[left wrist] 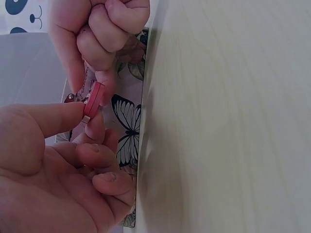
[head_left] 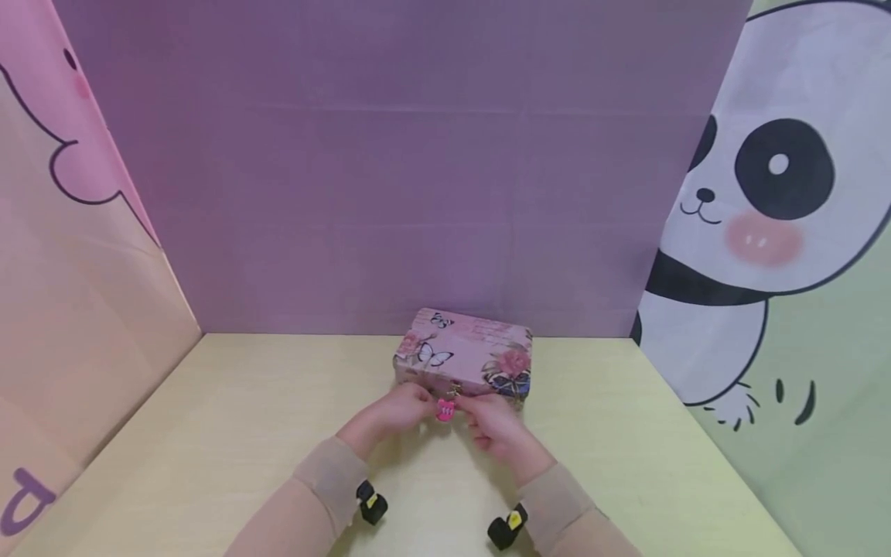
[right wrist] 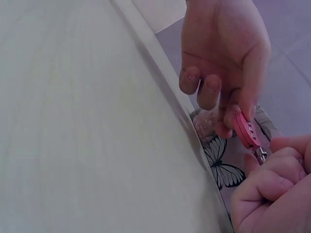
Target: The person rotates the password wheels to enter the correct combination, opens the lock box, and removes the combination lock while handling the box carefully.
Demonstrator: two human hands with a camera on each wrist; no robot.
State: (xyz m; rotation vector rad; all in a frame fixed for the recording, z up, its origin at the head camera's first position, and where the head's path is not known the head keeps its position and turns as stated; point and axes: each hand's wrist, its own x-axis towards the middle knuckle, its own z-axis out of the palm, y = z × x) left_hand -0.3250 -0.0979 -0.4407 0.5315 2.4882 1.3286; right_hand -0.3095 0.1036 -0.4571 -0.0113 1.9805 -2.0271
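A small pink combination padlock [head_left: 445, 410] with a row of dials hangs at the front clasp of a pink box [head_left: 462, 348] printed with butterflies and roses. My left hand [head_left: 404, 408] pinches the padlock body [right wrist: 247, 131] between thumb and forefinger, its other fingers loosely bent. From the other side my right hand [head_left: 496, 424] has its thumb and forefinger pinched at the padlock's metal shackle [right wrist: 261, 154], the remaining fingers curled in. The fingertips partly hide the shackle and clasp, so I cannot tell whether the shackle is open. The box lid is down.
The box stands on a pale wooden table [head_left: 278, 418], near its back edge. A purple cloth [head_left: 418, 170] hangs behind. Printed panels stand at both sides, with a panda [head_left: 780, 232] on the right one. Black camera mounts [head_left: 371, 503] sit on both wrists.
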